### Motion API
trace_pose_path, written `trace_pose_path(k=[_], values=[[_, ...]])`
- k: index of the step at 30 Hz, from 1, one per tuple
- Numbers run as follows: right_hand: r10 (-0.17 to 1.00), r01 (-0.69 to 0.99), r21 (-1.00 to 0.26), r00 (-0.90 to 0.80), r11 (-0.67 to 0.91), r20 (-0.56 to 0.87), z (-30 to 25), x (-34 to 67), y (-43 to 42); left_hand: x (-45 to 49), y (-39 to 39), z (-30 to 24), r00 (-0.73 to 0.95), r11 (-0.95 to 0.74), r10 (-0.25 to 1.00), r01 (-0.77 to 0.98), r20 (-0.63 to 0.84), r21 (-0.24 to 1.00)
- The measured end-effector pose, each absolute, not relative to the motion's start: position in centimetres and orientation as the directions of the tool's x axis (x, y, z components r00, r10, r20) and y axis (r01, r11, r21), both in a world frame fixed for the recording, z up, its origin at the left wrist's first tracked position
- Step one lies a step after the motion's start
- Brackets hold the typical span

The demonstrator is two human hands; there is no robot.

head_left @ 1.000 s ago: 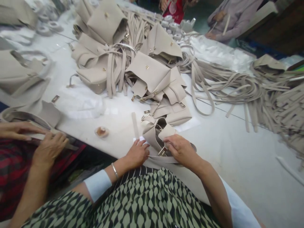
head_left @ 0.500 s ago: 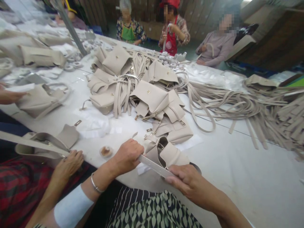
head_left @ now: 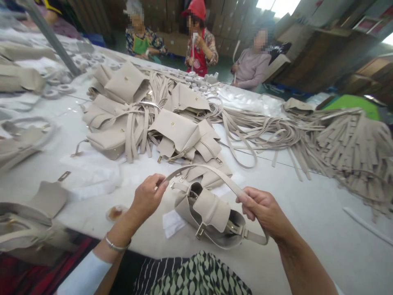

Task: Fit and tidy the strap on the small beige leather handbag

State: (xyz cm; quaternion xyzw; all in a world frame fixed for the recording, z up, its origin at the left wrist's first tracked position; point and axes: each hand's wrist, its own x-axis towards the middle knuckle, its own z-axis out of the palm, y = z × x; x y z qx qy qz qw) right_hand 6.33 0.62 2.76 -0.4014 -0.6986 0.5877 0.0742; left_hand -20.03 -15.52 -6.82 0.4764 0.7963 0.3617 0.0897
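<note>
A beige handbag (head_left: pixel 211 209) lies open on the table in front of me, its flap folded over the middle and a metal clasp piece hanging at the near side. Its long strap (head_left: pixel 204 167) arches above the bag between my hands. My left hand (head_left: pixel 150 194) pinches the strap's left part, near the free end. On the right, my right hand (head_left: pixel 259 207) grips the strap farther along, where it curves down to the bag's right side. A small white paper (head_left: pixel 172 223) sits at the bag's left.
Several beige handbags (head_left: pixel 175 127) are piled beyond. Loose straps (head_left: pixel 353 143) heap at the right. A neighbour's bag (head_left: pixel 30 229) is at the left, near a small brown-stained dish (head_left: pixel 116 213). Co-workers (head_left: pixel 199 45) are across the table (head_left: pixel 307 246).
The strap, pulled straight and low before, now bows upward above the bag. My hands have moved apart, the right one up and rightward. The view has swung to the right.
</note>
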Motion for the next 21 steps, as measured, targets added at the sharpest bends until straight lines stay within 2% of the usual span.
trace_pose_path(k=[3, 6, 8, 11, 13, 16, 19, 21], values=[[0.632, 0.548, -0.836, -0.651, 0.01, -0.42, 1.4, 7.2, 1.6, -20.6, -14.0, -9.0, -0.604, 0.366, 0.785, 0.629, 0.136, 0.686], [0.656, 0.689, -0.684, -0.635, 0.241, -0.409, -0.1, 7.7, 2.3, -20.4, -14.3, -12.6, -0.658, 0.513, 0.753, 0.594, 0.007, 0.62], [0.71, 0.728, -0.604, -0.61, 0.325, -0.353, -0.7, 7.9, 2.8, -19.1, -15.8, -15.2, -0.636, 0.563, 0.766, 0.589, -0.097, 0.579], [0.817, 0.78, -0.563, -0.497, 0.274, -0.291, -1.0, 8.5, 3.8, -16.3, -18.9, -18.2, -0.597, 0.605, 0.772, 0.581, -0.22, 0.544], [0.833, 0.801, -0.546, -0.461, 0.244, -0.304, -1.3, 8.7, 4.4, -14.7, -20.6, -19.4, -0.592, 0.633, 0.757, 0.559, -0.277, 0.535], [0.722, 0.793, -0.519, -0.558, 0.318, -0.409, -2.8, 8.5, 4.5, -13.5, -22.2, -20.4, -0.6, 0.669, 0.728, 0.517, -0.332, 0.535], [0.529, 0.73, -0.463, -0.683, 0.503, -0.503, -4.9, 7.6, 3.5, -13.4, -22.6, -20.9, -0.612, 0.692, 0.705, 0.486, -0.358, 0.533], [0.444, 0.684, -0.406, -0.715, 0.606, -0.541, -6.3, 6.8, 2.8, -13.4, -22.5, -21.2, -0.633, 0.709, 0.686, 0.468, -0.359, 0.528]])
